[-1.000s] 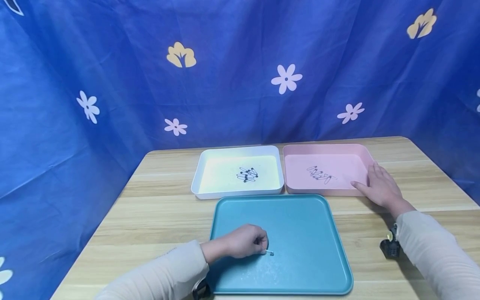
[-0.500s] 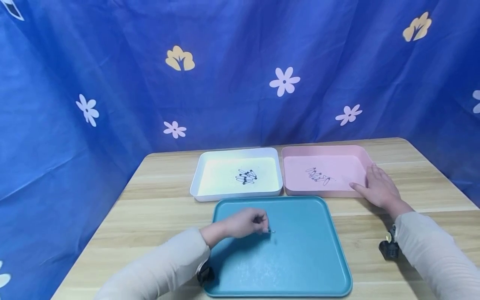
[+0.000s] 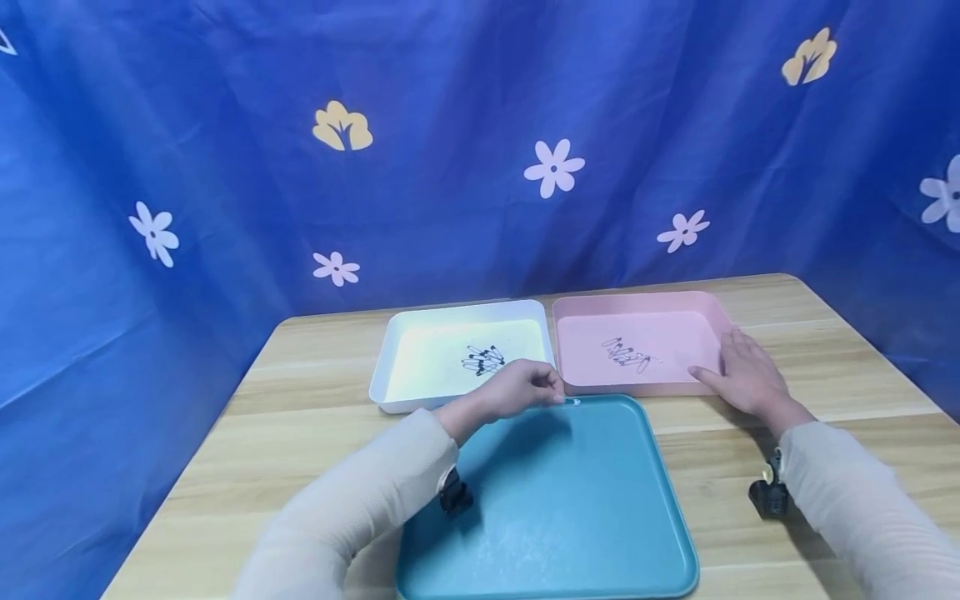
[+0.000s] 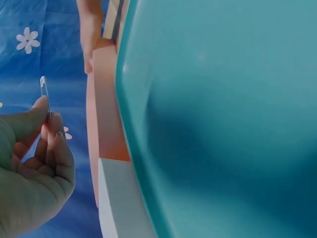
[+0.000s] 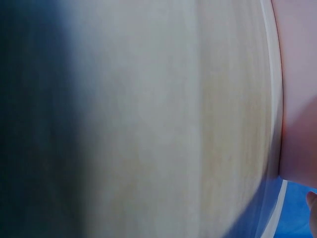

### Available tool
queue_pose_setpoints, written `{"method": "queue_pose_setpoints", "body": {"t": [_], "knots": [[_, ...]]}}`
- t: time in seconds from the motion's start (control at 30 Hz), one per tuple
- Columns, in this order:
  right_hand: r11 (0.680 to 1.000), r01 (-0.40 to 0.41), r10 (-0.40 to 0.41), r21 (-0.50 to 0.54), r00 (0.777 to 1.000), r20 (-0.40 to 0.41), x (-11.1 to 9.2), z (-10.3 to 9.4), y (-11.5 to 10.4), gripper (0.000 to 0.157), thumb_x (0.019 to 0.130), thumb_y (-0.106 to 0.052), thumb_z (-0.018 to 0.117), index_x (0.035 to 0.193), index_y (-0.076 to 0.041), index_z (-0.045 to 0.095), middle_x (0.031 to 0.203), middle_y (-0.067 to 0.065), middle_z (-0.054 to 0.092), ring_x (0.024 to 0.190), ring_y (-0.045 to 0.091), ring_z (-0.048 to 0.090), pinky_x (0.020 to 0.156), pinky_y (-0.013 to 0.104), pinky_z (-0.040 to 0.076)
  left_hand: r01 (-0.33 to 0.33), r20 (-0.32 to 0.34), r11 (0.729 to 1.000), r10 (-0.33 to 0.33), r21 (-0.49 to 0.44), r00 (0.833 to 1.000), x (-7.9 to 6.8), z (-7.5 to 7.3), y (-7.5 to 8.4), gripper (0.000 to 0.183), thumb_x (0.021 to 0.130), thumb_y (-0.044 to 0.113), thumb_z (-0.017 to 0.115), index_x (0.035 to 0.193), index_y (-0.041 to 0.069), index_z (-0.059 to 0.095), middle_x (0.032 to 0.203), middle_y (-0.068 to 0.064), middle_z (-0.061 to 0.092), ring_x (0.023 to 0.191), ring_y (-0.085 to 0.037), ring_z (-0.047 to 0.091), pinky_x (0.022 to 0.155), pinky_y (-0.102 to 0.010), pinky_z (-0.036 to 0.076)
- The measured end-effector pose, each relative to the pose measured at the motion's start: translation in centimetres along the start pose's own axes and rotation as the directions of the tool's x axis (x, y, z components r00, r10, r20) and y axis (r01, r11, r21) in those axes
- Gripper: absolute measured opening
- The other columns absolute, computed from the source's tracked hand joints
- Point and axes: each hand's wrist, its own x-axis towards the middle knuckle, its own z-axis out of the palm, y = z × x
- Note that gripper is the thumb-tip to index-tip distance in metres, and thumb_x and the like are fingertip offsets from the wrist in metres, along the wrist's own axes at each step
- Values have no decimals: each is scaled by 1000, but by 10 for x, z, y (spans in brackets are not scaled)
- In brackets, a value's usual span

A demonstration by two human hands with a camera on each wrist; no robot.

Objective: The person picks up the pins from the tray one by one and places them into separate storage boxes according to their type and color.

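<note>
Between thumb and fingertips my left hand [image 3: 521, 390] pinches a safety pin [image 4: 44, 89]; its pale clasp end points up in the left wrist view. In the head view that hand is over the far edge of the teal tray [image 3: 570, 500], close to where the white tray [image 3: 386, 379] and the pink tray [image 3: 637, 304] meet. My right hand [image 3: 750, 375] rests at the pink tray's front right corner, thumb by the front rim and fingers along the right side. Several safety pins [image 3: 626, 357] lie in the pink tray. Dark-headed safety pins [image 3: 480, 358] lie in the white one, partly beside my left hand.
The wooden table [image 3: 300, 433] carries all three trays, the white and pink ones side by side behind the teal one. A blue curtain [image 3: 450, 208] with flowers hangs behind. A dark device [image 3: 770, 497] is strapped at my right wrist, another [image 3: 455, 493] at my left.
My left hand has lifted the safety pin from the middle of the teal tray and carried it away from me to the tray's far edge. My right hand stays at the pink tray.
</note>
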Motion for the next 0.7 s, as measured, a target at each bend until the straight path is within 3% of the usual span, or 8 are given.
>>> {"method": "queue_pose_setpoints", "body": {"t": [0.17, 0.27, 0.4, 0.7], "knots": [[1000, -3, 3, -2, 1000, -6, 0, 0, -1, 93, 83, -56, 35, 128, 18, 0, 132, 37, -1, 123, 45, 1, 98, 52, 3, 39, -42, 999, -40, -31, 998, 28, 4, 1, 4, 79, 7, 61, 77, 3, 60, 73, -8, 60, 71, -24, 55, 65, -31, 45], [1000, -5, 5, -5, 1000, -4, -1, 0, -3, 93, 83, -56, 35, 128, 18, 1, 132, 37, 0, 122, 46, 2, 98, 52, 3, 65, -83, 998, -65, -3, 994, 46, 8, 2, 3, 80, 7, 60, 80, 4, 61, 75, -5, 59, 72, -20, 55, 66, -29, 46], [1000, -4, 4, 0, 1000, -8, -1, -2, -3, 93, 83, -55, 35, 128, 18, 1, 132, 37, 1, 123, 45, 2, 98, 52, 3, 66, -135, 997, -60, 36, 989, 69, 13, 4, 4, 79, 5, 60, 82, 5, 63, 75, 1, 58, 68, -9, 52, 60, -19, 42], [1000, -15, 15, -6, 1000, -2, -2, -2, -6, 94, 83, -56, 35, 128, 18, 0, 132, 37, 1, 123, 45, 2, 98, 52, 3, 133, -252, 990, -141, -47, 957, 106, 36, -2, 10, 77, -1, 59, 84, 2, 66, 77, -3, 61, 67, -10, 55, 60, -16, 44]]}}
